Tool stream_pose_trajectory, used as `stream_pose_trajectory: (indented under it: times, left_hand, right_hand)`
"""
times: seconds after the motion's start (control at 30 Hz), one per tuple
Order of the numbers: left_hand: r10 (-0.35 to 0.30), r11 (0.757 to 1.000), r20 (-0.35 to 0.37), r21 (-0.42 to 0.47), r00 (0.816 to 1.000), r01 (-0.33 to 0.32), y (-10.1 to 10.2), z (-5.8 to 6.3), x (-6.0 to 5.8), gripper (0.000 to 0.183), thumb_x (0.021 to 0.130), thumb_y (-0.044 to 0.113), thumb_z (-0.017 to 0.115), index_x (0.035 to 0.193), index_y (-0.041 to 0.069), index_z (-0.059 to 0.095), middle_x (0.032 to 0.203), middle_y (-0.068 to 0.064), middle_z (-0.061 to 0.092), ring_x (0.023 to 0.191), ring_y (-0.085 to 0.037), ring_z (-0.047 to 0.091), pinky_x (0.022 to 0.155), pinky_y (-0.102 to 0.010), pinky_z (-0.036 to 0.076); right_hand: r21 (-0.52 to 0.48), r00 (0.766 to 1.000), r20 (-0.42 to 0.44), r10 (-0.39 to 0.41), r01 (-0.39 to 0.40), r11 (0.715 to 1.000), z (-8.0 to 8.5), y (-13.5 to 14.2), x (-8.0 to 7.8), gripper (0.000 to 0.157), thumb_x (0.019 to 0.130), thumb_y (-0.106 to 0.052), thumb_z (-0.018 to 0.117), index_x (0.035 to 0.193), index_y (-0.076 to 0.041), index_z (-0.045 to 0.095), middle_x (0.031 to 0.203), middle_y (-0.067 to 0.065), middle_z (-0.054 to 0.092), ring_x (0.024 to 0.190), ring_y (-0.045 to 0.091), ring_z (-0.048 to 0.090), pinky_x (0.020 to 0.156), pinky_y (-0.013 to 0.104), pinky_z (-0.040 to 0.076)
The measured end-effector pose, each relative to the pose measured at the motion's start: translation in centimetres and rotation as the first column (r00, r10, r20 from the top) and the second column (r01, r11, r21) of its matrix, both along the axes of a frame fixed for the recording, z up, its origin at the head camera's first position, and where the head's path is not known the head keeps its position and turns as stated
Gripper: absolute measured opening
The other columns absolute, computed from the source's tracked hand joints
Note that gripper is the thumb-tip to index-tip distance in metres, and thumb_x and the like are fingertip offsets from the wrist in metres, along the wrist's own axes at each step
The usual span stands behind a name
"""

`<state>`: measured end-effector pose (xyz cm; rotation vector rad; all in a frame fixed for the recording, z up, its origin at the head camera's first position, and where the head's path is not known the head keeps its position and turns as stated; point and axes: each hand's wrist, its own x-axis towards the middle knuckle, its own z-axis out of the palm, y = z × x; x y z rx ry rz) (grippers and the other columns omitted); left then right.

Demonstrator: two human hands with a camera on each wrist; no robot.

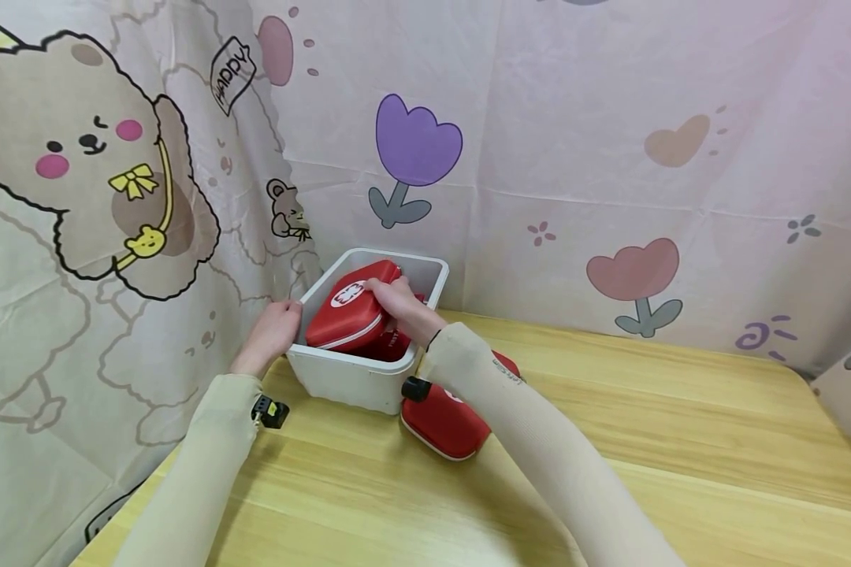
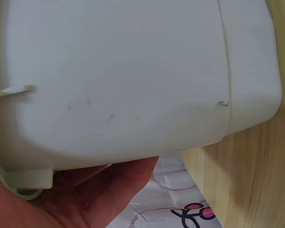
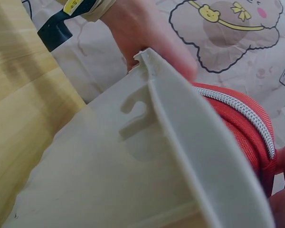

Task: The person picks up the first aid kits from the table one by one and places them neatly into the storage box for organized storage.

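Note:
A white plastic bin (image 1: pixel 351 386) stands on the table near the left curtain. My left hand (image 1: pixel 269 331) grips its left rim; in the left wrist view the fingers (image 2: pixel 118 190) curl under the rim along the outer wall (image 2: pixel 123 71). My right hand (image 1: pixel 406 305) holds a red zippered first aid case (image 1: pixel 343 321) by its right edge, thumb on top beside the white cross emblem. This case lies tilted in the bin's mouth, over another red case (image 1: pixel 388 348) with white lettering, mostly hidden. The right wrist view shows the held case's zipper (image 3: pixel 242 111) behind the bin wall.
Another red first aid case (image 1: pixel 448 429) lies on the wooden table (image 1: pixel 369 504) against the bin's right side, partly covered by my right forearm. Patterned curtains (image 1: pixel 539 157) hang close behind and to the left of the bin.

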<state>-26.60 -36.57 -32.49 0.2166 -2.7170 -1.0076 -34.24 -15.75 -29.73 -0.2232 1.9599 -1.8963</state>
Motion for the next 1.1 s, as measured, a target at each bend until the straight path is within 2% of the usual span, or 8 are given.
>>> stream_pose_trajectory:
  times: [0.2,0.37,0.43,0.63,0.8,0.97,1.1]
  left_hand:
    - [0.005,1.0,0.021,0.003,1.0,-0.005,0.1,0.0,0.3,0.053,0.106,0.032,0.02,0.106,-0.006,0.058,0.102,-0.022,0.056,0.09,-0.033,0.052,0.075,-0.04,0.04]
    - [0.004,1.0,0.031,0.002,1.0,-0.004,0.3,0.0,0.4,0.05,0.106,0.032,0.02,0.094,-0.002,0.054,0.08,-0.015,0.047,0.077,-0.03,0.049,0.068,-0.037,0.039]
    - [0.001,1.0,0.032,0.006,0.999,-0.002,0.3,0.0,0.5,0.048,0.106,0.032,0.02,0.09,0.0,0.052,0.077,-0.013,0.044,0.075,-0.029,0.048,0.067,-0.037,0.038]
    - [0.005,1.0,0.012,0.002,1.0,-0.005,0.1,0.1,0.3,0.046,0.105,0.031,0.02,0.085,0.001,0.049,0.079,-0.015,0.046,0.082,-0.032,0.05,0.071,-0.038,0.038]
    - [0.005,1.0,0.016,-0.005,1.0,-0.005,0.1,0.1,0.3,0.047,0.105,0.03,0.02,0.088,-0.001,0.052,0.086,-0.017,0.051,0.085,-0.033,0.051,0.071,-0.038,0.039]
    - [0.007,1.0,0.022,0.01,1.0,-0.007,0.1,0.1,0.3,0.046,0.105,0.03,0.021,0.086,0.0,0.05,0.082,-0.016,0.048,0.083,-0.032,0.05,0.07,-0.038,0.038]
    - [0.004,1.0,0.017,0.008,1.0,-0.004,0.1,0.2,0.3,0.046,0.105,0.029,0.021,0.087,0.0,0.051,0.082,-0.016,0.049,0.084,-0.033,0.051,0.071,-0.038,0.039]
  right_hand:
    - [0.031,1.0,-0.008,0.013,-0.013,0.999,-0.6,-0.4,-0.1,0.064,0.096,-0.025,0.061,0.144,-0.005,0.022,0.118,0.016,0.051,0.099,0.029,0.064,0.075,0.042,0.057]
    - [0.079,0.999,0.0,0.034,-0.034,0.996,-0.9,-0.6,0.0,0.066,0.096,-0.025,0.061,0.144,-0.004,0.02,0.117,0.016,0.049,0.102,0.03,0.061,0.073,0.044,0.057]
    - [0.088,0.999,0.005,0.037,-0.038,0.995,-1.0,-0.7,0.1,0.066,0.096,-0.025,0.062,0.144,-0.005,0.02,0.118,0.016,0.049,0.104,0.031,0.06,0.073,0.045,0.057]
    - [0.099,0.999,0.003,0.035,-0.035,0.994,-1.1,-1.1,0.3,0.066,0.095,-0.024,0.064,0.143,-0.009,0.021,0.122,0.014,0.049,0.108,0.032,0.057,0.076,0.046,0.056]
    - [0.132,1.0,0.001,-0.007,0.007,0.991,-1.2,-1.4,0.5,0.064,0.095,-0.024,0.065,0.141,-0.009,0.024,0.121,0.013,0.048,0.109,0.031,0.056,0.077,0.046,0.056]
    - [0.163,0.999,-0.003,-0.032,0.032,0.986,-1.2,-1.5,0.8,0.065,0.095,-0.023,0.065,0.143,-0.009,0.024,0.123,0.013,0.048,0.11,0.031,0.055,0.081,0.045,0.055]
    - [0.198,0.997,-0.066,-0.025,0.037,0.979,-1.0,-1.5,0.9,0.069,0.096,-0.019,0.06,0.148,-0.006,0.017,0.127,0.016,0.046,0.115,0.032,0.051,0.09,0.042,0.051]
